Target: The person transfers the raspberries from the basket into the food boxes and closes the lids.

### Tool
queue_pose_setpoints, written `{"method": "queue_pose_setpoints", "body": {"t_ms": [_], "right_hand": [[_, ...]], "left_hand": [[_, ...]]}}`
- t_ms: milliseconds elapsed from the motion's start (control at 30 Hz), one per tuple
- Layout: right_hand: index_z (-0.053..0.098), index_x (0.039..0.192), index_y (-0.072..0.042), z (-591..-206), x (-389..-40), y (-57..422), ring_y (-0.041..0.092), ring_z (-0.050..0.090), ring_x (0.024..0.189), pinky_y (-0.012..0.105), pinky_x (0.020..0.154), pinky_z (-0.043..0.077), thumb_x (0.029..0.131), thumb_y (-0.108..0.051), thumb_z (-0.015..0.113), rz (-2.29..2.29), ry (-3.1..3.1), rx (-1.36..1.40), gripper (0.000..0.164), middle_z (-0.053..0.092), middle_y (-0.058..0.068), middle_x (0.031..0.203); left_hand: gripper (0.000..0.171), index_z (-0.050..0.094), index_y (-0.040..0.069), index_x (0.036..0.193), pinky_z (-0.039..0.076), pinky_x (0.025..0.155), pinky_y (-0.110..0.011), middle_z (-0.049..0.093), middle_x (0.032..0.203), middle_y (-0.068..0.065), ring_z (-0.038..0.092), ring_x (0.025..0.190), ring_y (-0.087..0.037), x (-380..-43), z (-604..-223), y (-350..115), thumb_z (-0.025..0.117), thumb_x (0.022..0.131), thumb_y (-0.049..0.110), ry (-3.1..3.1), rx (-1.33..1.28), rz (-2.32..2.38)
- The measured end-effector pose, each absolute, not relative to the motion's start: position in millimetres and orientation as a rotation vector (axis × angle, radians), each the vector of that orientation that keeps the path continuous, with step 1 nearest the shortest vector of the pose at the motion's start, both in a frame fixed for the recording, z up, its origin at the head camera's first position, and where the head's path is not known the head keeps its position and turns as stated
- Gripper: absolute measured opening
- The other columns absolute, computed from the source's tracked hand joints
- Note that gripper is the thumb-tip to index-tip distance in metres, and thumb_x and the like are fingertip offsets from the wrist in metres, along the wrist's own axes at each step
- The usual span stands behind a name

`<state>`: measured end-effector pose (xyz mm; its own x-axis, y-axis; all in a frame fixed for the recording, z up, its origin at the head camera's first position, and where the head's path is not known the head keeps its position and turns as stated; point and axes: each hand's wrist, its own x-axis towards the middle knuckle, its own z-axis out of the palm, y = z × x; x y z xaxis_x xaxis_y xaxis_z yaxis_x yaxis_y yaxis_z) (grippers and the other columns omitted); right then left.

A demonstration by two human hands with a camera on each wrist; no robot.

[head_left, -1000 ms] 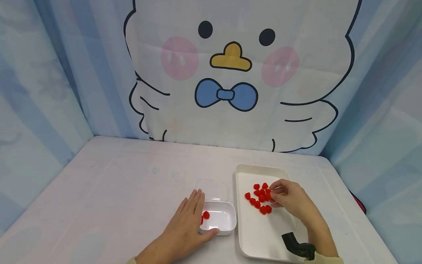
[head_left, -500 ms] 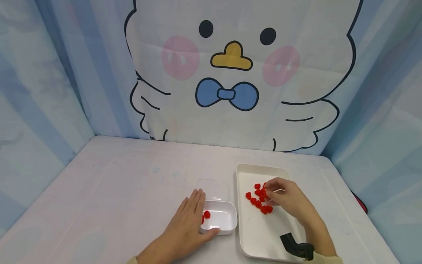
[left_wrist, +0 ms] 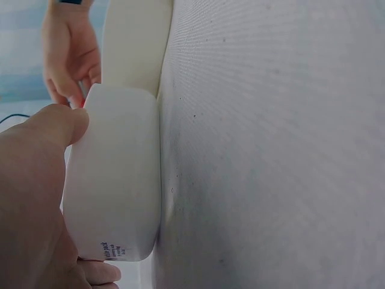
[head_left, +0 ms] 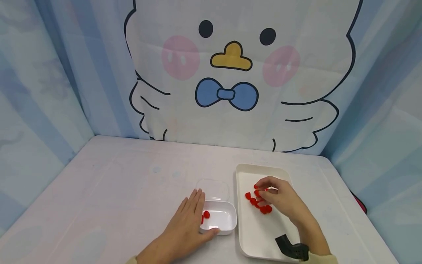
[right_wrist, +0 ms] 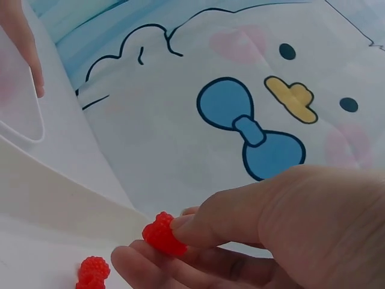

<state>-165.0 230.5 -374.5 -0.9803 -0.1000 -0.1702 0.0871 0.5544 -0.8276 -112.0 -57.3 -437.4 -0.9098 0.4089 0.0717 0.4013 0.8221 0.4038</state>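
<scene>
Right hand [head_left: 280,198]: pinching red berry [right_wrist: 163,233]
Left hand [head_left: 184,223]: resting straight-fingered against white box [head_left: 224,219]
White box: lying left of red berry

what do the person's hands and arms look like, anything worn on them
The left hand and right hand are bare, without gloves. Pale yellowish-beige sleeve cuffs show on both arms. A black, bent device sits at the right wrist.

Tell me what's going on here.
A person's right grip pinches a raspberry-shaped piece over a white tray, where loose red pieces lie. The left grip rests against a small white box. Two small red items show inside it, and a clear lid lies behind it.
</scene>
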Motion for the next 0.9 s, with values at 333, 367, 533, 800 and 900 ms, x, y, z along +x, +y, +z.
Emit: {"method": "queue_pose_setpoints", "body": {"t_ms": [333,367,533,800,900], "right_hand": [[0.064,0.116,0.000,-372.4,-162.6,222.4,0.023,0.073,0.084,0.034,0.082,0.061,0.097,-0.008,0.060,-1.539,2.491,-0.061,0.022,0.069,0.017,0.108],[0.064,0.117,0.001,-373.0,-162.5,221.7,0.023,0.073,0.085,0.034,0.082,0.061,0.097,-0.009,0.060,-1.548,2.479,-0.072,0.022,0.069,0.017,0.108],[0.062,0.119,0.002,-376.1,-162.9,218.6,0.022,0.073,0.086,0.032,0.081,0.061,0.096,-0.011,0.062,-1.573,2.406,-0.146,0.026,0.070,0.017,0.108],[0.061,0.116,0.004,-378.2,-162.3,207.2,0.023,0.074,0.084,0.026,0.067,0.058,0.094,-0.009,0.062,-1.575,2.335,-0.259,0.025,0.070,0.019,0.104],[0.061,0.114,0.006,-379.6,-161.3,201.6,0.023,0.073,0.082,0.026,0.065,0.058,0.094,-0.006,0.061,-1.592,2.319,-0.301,0.023,0.069,0.019,0.101]], "left_hand": [[0.102,0.025,-0.001,0.154,0.025,0.122,-0.051,0.028,0.161,-0.018,0.024,0.152,-0.032,-111.4,-438.9,-58.6,0.051,0.088,0.072,3.008,0.685,0.660],[0.102,0.025,-0.002,0.154,0.025,0.122,-0.051,0.028,0.161,-0.018,0.024,0.152,-0.032,-111.1,-439.1,-58.8,0.051,0.089,0.072,3.012,0.688,0.660],[0.102,0.026,-0.001,0.154,0.026,0.122,-0.051,0.029,0.161,-0.017,0.025,0.152,-0.032,-110.5,-439.6,-58.8,0.051,0.088,0.072,3.015,0.685,0.653],[0.102,0.024,0.000,0.155,0.025,0.122,-0.051,0.028,0.162,-0.016,0.024,0.152,-0.032,-112.4,-438.9,-58.6,0.052,0.088,0.072,2.991,0.662,0.646],[0.102,0.024,0.000,0.155,0.024,0.122,-0.052,0.027,0.162,-0.017,0.023,0.152,-0.032,-112.9,-438.8,-58.2,0.053,0.088,0.071,2.984,0.663,0.657]]}}
